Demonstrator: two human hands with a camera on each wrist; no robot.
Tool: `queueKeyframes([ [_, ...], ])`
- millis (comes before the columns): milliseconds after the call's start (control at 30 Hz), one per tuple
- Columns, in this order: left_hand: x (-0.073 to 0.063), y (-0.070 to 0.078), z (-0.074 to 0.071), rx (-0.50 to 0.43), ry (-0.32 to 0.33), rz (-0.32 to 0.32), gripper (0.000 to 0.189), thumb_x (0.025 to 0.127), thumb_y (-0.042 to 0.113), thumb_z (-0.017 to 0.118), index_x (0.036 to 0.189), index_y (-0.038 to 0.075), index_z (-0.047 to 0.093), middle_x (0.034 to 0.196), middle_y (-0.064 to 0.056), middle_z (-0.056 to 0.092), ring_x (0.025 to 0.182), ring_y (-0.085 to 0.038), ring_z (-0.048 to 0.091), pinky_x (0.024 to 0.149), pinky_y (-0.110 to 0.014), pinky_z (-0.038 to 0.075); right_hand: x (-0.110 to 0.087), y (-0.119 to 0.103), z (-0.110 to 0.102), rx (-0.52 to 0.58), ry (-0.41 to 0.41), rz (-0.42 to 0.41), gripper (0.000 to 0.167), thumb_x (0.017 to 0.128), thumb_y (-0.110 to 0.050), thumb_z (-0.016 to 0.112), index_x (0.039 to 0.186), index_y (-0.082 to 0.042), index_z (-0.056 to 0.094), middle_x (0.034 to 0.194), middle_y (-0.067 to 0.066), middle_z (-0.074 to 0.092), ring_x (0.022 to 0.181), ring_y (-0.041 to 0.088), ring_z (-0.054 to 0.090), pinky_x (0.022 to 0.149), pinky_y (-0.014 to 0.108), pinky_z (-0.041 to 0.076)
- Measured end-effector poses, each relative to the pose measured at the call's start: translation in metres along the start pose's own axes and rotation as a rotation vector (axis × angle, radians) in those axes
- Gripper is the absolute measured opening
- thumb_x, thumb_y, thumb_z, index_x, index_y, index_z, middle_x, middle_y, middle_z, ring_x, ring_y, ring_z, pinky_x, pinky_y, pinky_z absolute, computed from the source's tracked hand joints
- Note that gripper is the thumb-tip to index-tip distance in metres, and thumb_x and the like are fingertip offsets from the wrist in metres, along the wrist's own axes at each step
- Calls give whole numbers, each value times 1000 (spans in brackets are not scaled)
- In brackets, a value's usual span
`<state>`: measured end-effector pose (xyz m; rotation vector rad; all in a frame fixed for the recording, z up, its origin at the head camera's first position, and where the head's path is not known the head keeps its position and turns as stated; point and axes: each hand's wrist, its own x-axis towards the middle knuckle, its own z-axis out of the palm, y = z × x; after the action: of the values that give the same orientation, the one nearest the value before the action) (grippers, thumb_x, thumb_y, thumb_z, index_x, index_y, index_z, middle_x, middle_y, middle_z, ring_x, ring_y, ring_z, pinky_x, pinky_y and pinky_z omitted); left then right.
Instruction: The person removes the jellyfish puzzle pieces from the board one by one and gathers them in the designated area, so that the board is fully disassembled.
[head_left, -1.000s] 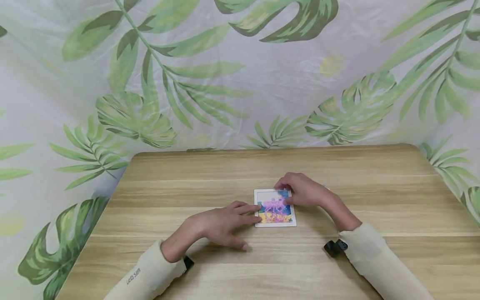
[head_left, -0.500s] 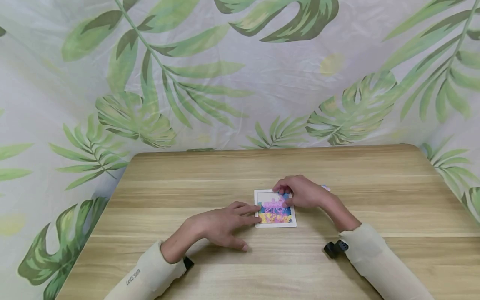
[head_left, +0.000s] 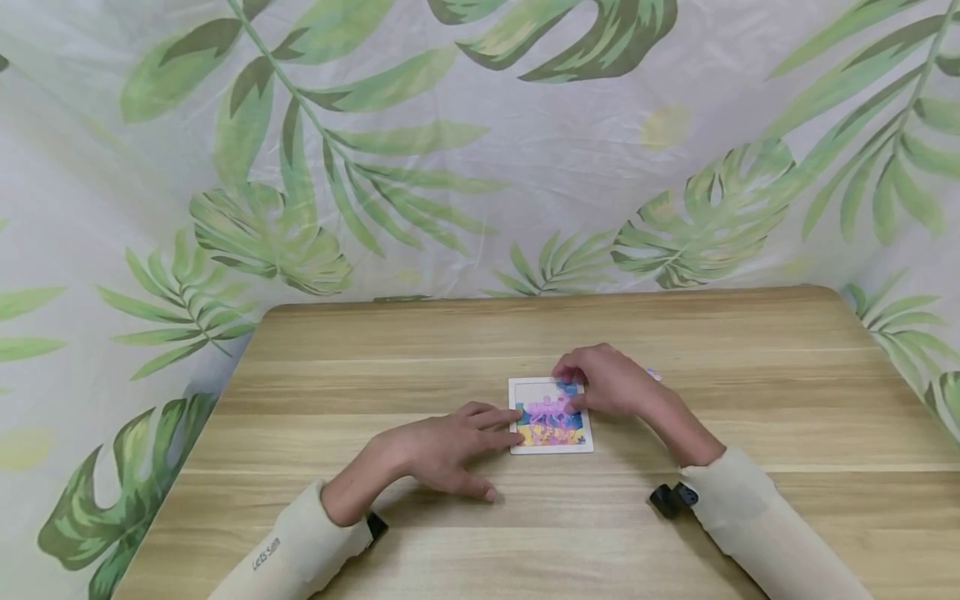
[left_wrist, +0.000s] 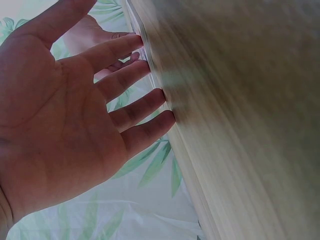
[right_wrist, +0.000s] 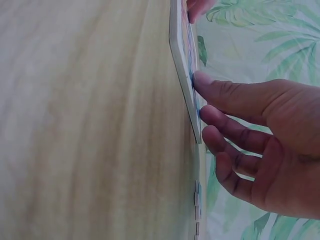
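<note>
A small square picture puzzle (head_left: 551, 435) with a white border lies flat on the table, its printed scene pink, blue and yellow. Its upper left part shows a pale, bare patch. My left hand (head_left: 446, 450) lies palm down at its left edge, two fingertips on the picture and the thumb apart on the wood. Over the upper right corner, my right hand (head_left: 611, 382) touches the picture with bent thumb and fingers. In the right wrist view, thumb and forefinger meet the puzzle's face with a gap between them, and no loose piece shows there.
Beyond my right wrist lies a small pale puzzle piece (head_left: 654, 374), partly hidden by the arm. The right wrist view shows several thin pieces (right_wrist: 197, 195) on the table (right_wrist: 100, 125). A leaf-printed cloth (head_left: 420, 167) hangs behind the table.
My right fingers shifted slightly left over the upper right corner, then back up and right, showing more of the blue corner. The left hand and the puzzle look unmoved.
</note>
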<state>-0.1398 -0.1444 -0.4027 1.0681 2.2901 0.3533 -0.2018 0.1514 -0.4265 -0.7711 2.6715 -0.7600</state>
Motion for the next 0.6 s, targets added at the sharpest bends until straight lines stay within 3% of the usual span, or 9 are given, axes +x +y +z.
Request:
queueKeyframes([
  [400,-1,0,0,1,3,7,74,101,46,74,165,22,46,180,3,26,164,-26,25,124,-52,42,5,8,2,103,-51,-28,37,87,-8,90,121,-5,77,98,1,72,87,13,61,82,30,54],
  [600,0,-1,0,4,6,9,74,101,47,74,165,22,46,179,3,26,163,-26,25,124,-52,42,3,7,2,53,-34,-28,41,86,-10,91,124,-5,77,105,1,74,93,16,63,87,34,55],
])
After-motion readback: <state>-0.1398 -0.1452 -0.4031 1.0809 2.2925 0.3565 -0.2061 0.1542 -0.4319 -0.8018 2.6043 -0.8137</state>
